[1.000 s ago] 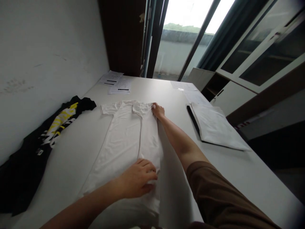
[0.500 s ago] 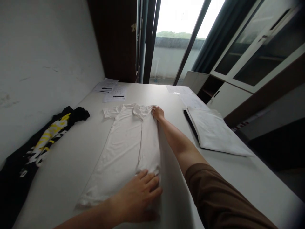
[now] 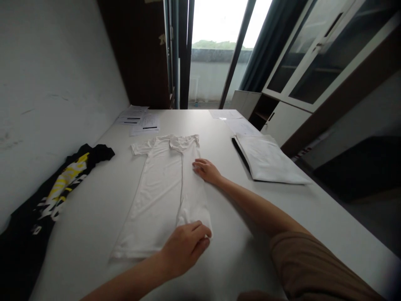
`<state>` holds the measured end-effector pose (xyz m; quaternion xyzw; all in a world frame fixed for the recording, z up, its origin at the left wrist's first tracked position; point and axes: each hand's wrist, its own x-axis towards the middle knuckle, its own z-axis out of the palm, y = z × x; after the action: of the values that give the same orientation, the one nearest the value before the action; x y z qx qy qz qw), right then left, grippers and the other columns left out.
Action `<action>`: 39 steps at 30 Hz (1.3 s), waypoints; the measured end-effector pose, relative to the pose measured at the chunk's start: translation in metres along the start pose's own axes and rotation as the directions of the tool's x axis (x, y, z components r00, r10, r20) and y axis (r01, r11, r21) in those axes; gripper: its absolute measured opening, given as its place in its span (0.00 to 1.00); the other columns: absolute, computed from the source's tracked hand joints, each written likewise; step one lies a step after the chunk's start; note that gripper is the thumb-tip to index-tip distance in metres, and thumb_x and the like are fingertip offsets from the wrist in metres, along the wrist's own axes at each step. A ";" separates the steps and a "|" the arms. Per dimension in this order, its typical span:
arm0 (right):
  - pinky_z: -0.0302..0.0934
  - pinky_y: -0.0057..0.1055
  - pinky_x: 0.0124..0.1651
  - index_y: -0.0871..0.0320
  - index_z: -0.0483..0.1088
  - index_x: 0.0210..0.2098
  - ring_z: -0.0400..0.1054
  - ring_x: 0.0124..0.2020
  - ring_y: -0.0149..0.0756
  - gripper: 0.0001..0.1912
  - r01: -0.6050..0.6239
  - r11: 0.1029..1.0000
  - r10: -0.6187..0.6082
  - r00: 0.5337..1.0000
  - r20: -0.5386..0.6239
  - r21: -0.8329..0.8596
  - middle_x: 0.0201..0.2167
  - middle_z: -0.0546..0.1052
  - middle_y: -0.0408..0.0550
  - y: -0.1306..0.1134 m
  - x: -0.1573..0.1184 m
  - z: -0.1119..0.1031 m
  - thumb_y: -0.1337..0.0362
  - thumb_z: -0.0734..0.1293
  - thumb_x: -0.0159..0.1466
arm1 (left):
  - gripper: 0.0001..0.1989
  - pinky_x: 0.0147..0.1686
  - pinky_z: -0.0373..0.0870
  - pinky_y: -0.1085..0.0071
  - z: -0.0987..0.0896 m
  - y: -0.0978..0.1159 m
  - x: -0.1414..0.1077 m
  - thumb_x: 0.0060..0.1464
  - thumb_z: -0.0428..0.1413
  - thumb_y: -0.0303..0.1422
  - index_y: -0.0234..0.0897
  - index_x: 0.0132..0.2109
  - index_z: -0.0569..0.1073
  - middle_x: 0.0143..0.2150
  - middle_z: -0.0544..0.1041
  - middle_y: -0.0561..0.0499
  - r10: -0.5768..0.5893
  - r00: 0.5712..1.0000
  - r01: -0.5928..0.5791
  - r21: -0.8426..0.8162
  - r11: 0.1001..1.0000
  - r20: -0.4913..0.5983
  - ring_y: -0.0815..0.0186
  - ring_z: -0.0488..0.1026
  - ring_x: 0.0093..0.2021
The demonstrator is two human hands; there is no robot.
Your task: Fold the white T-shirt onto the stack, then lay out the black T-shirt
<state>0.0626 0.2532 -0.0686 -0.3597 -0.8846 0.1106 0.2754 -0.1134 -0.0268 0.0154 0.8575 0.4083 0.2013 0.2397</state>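
Two hands rest on the white shirt, lying half-folded mid-worktop. Our right hand, flat and open, has slid back from the collar at 12 o'clock to the folded edge; our left hand still pins the hem corner, fingers loosely curled.

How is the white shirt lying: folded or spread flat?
Partly folded: the white shirt's right side is doubled over along a lengthwise crease; one sleeve shows.

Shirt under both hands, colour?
Plain white shirt, no print visible; head view. Left hand and right hand rest on it.
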 end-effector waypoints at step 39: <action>0.55 0.41 0.68 0.51 0.74 0.58 0.63 0.65 0.44 0.19 0.006 1.000 -0.007 0.998 0.058 0.022 0.63 0.71 0.51 -0.005 -0.018 -0.014 0.58 0.65 0.69 | 0.09 0.32 0.68 0.73 -0.083 -0.036 -0.031 0.66 0.50 0.37 0.37 0.41 0.70 0.33 0.79 0.52 -0.171 0.823 0.462 -0.462 0.757 0.542 0.68 0.75 0.30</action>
<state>0.0779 0.2372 -0.0621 -0.3503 -0.8922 0.1296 0.2540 -0.1979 -0.0106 0.0564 0.6817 0.4013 0.0572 0.6091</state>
